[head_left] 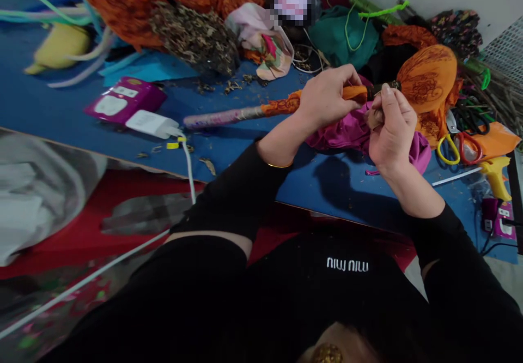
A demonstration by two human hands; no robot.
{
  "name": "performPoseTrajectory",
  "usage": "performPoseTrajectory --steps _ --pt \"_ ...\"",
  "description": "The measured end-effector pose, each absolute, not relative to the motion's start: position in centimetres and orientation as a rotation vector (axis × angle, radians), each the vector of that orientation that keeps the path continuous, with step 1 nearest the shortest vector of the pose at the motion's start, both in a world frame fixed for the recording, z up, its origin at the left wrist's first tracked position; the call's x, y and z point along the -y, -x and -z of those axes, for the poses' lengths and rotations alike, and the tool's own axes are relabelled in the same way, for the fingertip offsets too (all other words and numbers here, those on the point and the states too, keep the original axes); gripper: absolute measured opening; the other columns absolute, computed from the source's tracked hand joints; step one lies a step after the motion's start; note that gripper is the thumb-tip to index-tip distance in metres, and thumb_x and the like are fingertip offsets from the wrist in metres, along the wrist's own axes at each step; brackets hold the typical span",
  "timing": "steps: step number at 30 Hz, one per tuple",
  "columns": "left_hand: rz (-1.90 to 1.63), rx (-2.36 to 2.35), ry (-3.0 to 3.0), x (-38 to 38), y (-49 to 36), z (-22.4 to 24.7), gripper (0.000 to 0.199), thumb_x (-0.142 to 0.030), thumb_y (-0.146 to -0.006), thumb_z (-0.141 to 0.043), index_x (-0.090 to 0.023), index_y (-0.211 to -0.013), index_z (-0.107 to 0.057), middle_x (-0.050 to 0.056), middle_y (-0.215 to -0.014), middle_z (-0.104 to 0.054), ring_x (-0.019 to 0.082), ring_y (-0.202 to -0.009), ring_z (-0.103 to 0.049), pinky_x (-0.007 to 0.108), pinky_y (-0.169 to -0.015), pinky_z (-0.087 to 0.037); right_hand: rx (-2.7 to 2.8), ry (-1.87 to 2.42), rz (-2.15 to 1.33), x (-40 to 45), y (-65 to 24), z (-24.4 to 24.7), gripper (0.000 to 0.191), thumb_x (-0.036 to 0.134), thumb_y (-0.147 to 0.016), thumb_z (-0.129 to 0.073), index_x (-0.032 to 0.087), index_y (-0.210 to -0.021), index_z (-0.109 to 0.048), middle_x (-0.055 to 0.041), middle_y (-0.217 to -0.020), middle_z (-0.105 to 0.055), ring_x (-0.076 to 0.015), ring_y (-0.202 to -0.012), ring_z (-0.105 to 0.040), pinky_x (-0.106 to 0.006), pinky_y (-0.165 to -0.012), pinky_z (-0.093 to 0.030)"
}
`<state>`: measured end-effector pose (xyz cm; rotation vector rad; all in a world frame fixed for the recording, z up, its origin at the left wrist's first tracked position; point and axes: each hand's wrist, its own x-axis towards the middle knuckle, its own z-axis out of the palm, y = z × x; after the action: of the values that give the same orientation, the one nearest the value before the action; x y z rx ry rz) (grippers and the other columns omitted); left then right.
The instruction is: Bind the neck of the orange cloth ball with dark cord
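Note:
A stick wrapped in orange patterned cloth [281,105] lies across the blue table, its purplish end to the left and a rounded orange cloth bundle [428,78] at its right end. My left hand [329,95] is wrapped round the cloth-covered part of the stick. Close to the dark band below the bundle, my right hand [392,120] is closed in a pinch; a small brownish piece shows at its fingers, too unclear to name. Magenta cloth [347,131] lies beneath both hands.
Scissors with yellow and red handles [460,147] and a yellow glue gun [495,176] lie at the right. A purple box [125,101] and white plug [153,124] sit at the left. Dried plant matter [194,38], cloths and twigs line the back of the blue table [245,153].

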<state>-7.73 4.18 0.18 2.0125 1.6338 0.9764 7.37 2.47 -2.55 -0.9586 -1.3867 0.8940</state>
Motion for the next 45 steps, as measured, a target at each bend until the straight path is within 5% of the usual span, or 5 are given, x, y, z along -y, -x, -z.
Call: performPoseTrajectory --steps 6,12,19,35,45 --pt "-0.898 -1.65 -2.114 -3.9 7.4 0.1 0.021 -0.034 -0.088 -0.075 -0.03 -0.109 -0.076 0.005 -0.114 -0.084 0.033 -0.111 -0.077 0.042 -0.094 -0.055 1.479 0.918 -0.873 -2.6 -8.4 0.0 0.052 0.078 -0.102 -0.054 0.031 -0.08 -0.055 -0.0036 -0.076 -0.059 -0.0245 -0.083 -0.066 -0.041 -0.081 -0.062" --pt "-0.719 -1.719 -2.157 -3.3 6.9 0.0 0.028 -0.028 -0.085 -0.075 -0.029 -0.113 -0.078 0.007 -0.117 -0.084 0.039 -0.12 -0.076 0.047 -0.098 -0.055 1.615 0.688 -0.77 -3.3 -10.3 -2.0 0.032 0.049 -0.107 -0.065 0.031 -0.08 -0.064 -0.0032 -0.086 -0.067 -0.0223 -0.089 -0.068 -0.039 -0.095 -0.059" --pt "-0.802 -1.625 -2.19 -3.7 7.2 1.4 0.024 -0.035 -0.082 -0.074 -0.033 -0.106 -0.079 0.003 -0.106 -0.085 0.036 -0.11 -0.077 0.044 -0.094 -0.057 1.63 0.823 -0.772 -3.7 -10.6 -1.8 0.052 0.079 -0.098 -0.063 0.03 -0.078 -0.063 -0.0024 -0.08 -0.068 -0.0201 -0.071 -0.061 -0.038 -0.078 -0.058" --pt "-0.623 -1.707 -2.189 -2.8 6.7 0.0 0.03 -0.039 -0.091 -0.074 -0.027 -0.118 -0.079 0.006 -0.116 -0.083 0.034 -0.113 -0.075 0.042 -0.091 -0.053 1.653 0.763 -0.863 -4.2 -10.1 -1.5 0.043 0.069 -0.105 -0.058 0.032 -0.083 -0.055 -0.001 -0.09 -0.07 -0.0198 -0.082 -0.065 -0.036 -0.085 -0.061" --pt "-0.344 -1.835 -2.353 -2.0 6.2 -0.9 0.042 -0.036 -0.093 -0.058 -0.029 -0.132 -0.072 0.007 -0.123 -0.083 0.035 -0.117 -0.077 0.042 -0.096 -0.056 1.699 0.834 -0.748 -6.3 -9.9 0.2 0.064 0.094 -0.095 -0.042 0.032 -0.079 -0.044 -0.0039 -0.089 -0.073 -0.025 -0.092 -0.071 -0.042 -0.089 -0.06"
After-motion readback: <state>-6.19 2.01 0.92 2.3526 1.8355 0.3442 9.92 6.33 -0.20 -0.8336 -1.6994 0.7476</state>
